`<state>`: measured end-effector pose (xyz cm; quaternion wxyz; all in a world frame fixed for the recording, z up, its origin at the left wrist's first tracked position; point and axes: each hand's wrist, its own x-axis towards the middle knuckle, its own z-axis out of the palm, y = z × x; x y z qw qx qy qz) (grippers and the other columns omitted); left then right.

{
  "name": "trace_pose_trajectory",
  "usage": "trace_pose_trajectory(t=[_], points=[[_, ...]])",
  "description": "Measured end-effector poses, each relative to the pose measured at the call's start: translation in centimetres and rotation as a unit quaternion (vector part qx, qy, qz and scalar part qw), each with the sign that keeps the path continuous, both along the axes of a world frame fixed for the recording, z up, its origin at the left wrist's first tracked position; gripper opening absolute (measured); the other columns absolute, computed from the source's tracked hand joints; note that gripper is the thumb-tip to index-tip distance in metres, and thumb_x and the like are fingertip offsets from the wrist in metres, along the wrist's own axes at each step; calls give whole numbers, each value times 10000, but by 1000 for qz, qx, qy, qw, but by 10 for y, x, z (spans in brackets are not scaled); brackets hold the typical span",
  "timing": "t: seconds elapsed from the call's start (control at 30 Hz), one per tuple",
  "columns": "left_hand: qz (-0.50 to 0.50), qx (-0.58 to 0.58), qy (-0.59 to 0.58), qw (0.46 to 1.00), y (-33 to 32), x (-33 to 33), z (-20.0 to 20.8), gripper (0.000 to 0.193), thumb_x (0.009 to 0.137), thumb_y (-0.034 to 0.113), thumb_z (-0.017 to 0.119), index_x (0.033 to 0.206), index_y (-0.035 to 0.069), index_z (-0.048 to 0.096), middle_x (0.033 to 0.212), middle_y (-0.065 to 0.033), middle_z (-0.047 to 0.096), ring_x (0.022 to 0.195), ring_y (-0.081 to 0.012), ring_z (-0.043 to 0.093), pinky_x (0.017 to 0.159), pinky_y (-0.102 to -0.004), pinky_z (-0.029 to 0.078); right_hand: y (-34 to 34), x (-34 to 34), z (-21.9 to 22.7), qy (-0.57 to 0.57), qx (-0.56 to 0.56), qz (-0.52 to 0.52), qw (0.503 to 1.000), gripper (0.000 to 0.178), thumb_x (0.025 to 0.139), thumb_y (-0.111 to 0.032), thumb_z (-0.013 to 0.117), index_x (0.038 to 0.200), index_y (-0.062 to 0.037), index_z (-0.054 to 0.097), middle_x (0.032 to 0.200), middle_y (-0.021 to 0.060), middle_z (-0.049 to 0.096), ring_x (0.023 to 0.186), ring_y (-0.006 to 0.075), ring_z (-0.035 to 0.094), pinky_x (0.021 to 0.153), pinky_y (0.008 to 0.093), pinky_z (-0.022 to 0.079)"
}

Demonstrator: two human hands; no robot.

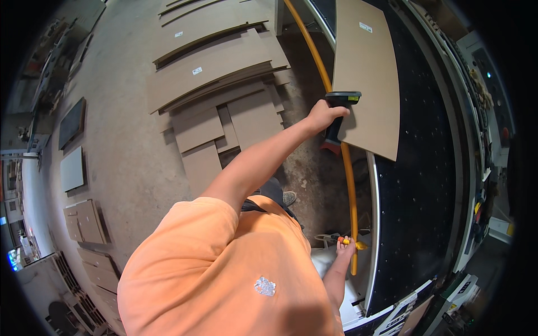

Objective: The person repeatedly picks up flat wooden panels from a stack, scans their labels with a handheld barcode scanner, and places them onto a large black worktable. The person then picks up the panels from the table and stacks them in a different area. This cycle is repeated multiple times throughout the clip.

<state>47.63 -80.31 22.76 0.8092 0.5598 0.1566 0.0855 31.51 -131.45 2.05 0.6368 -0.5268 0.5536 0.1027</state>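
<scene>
My left hand is wrapped round the grip of a black handheld barcode scanner with a dark red foot. The scanner is above the left edge of a tan board that has a small white label. Lower down, my right hand is closed beside a yellow rail. Between its fingers is a small red and yellow piece, whose kind I cannot make out. A thin loop lies just left of that piece.
The tan board rests on a black, dotted machine table. Stacks of brown panels lie left of the rail. More panels lean at the far left over the concrete floor. Machine equipment lines the right side.
</scene>
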Motion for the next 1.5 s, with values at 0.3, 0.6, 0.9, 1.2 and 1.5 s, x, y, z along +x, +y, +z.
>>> trace_pose_trajectory(t=[0.3, 0.6, 0.9, 1.2, 1.5], points=[[23, 49, 14, 998, 37, 89, -7, 286, 800, 230, 752, 917, -24, 691, 860, -50, 676, 772, -128, 625, 714, -299, 512, -70, -130, 80, -119, -172, -221, 953, 570, 1003, -523, 521, 1284, -28, 546, 1046, 121, 636, 813, 209, 580, 726, 314, 509], [32, 33, -40, 998, 53, 146, -15, 307, 795, 253, 757, 873, -38, 699, 832, -67, 674, 778, -147, 634, 728, -303, 521, -9, -189, 234, -229, -79, -219, 945, 381, 1060, -461, 428, 980, -134, 608, 651, -105, 440, 459, 23, 333, 407, 153, 254], [7, 42, 5, 999, 54, 148, -12, 381, 751, 289, 774, 929, -40, 705, 842, -87, 679, 781, -173, 632, 757, -332, 518, 172, -54, 289, -208, 64, 149, 965, 587, 1069, -556, 289, 1216, -26, 495, 898, 114, 603, 309, 78, 334, 284, 197, 237], [-32, -48, -9, 998, 55, 148, -15, 282, 839, 253, 765, 886, -16, 697, 771, -47, 661, 650, -144, 647, 580, -303, 534, 215, -22, 319, -283, 89, 359, 885, 637, 1071, -538, 298, 1254, 54, 445, 981, 212, 605, 400, 89, 419, 367, 208, 353], [3, -4, 35, 999, 61, 157, -30, 264, 837, 238, 780, 932, 3, 707, 859, 7, 633, 740, -104, 563, 694, -274, 456, 241, -51, 270, -200, -24, 159, 966, 474, 1086, -489, 337, 1124, -53, 518, 887, 41, 535, 450, 77, 438, 394, 230, 358]])
